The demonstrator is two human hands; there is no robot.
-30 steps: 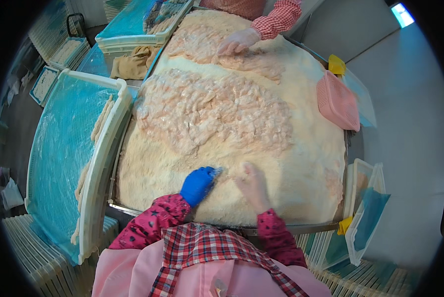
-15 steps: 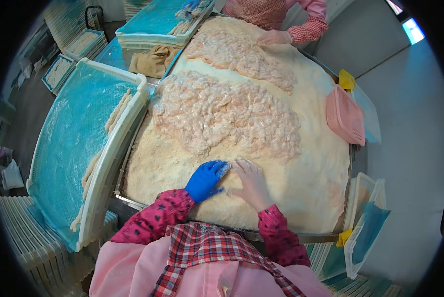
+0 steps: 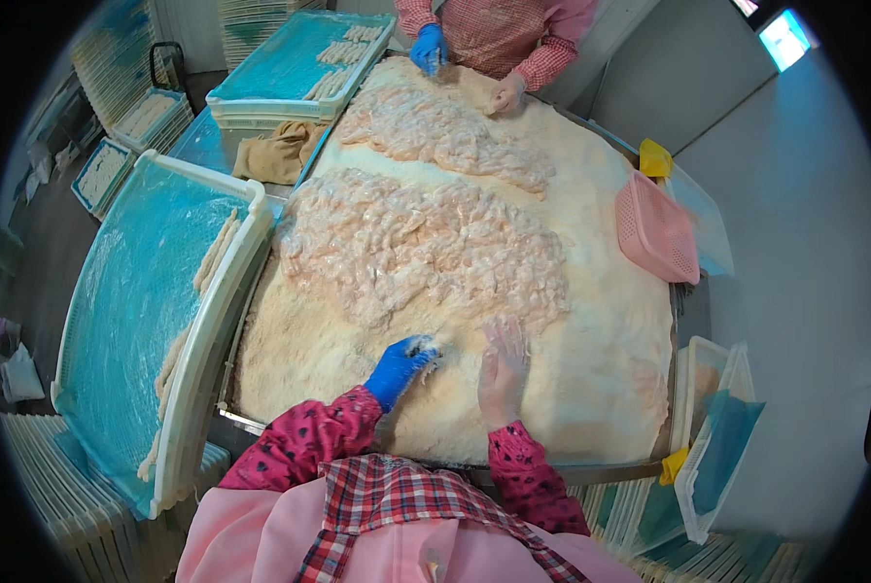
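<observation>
My left hand (image 3: 398,373), in a blue glove, is curled just above the pale crumb layer (image 3: 329,364), with loose white crumbs (image 3: 430,356) at its closed fingers. To its right my right hand (image 3: 504,374), in a thin see-through glove, lies with fingers stretched out, their tips at the near edge of a wide heap of raw, pinkish meat pieces (image 3: 416,243). Coated pieces stick together in that heap. A second meat heap (image 3: 445,131) lies farther back on the same crumb-covered table.
At left, a white tray (image 3: 181,418) with blue mesh holds coated strips (image 3: 217,251). Another blue-lined tray (image 3: 261,73) stands far left beside a brown cloth (image 3: 275,153). A pink basket (image 3: 655,231) sits at the right edge. Across the table a co-worker's gloved hands (image 3: 429,49) are busy.
My hands have moved apart: the left has curled its fingers, the right has straightened and shifted right. The co-worker's blue-gloved hand has come from the far tray to the table.
</observation>
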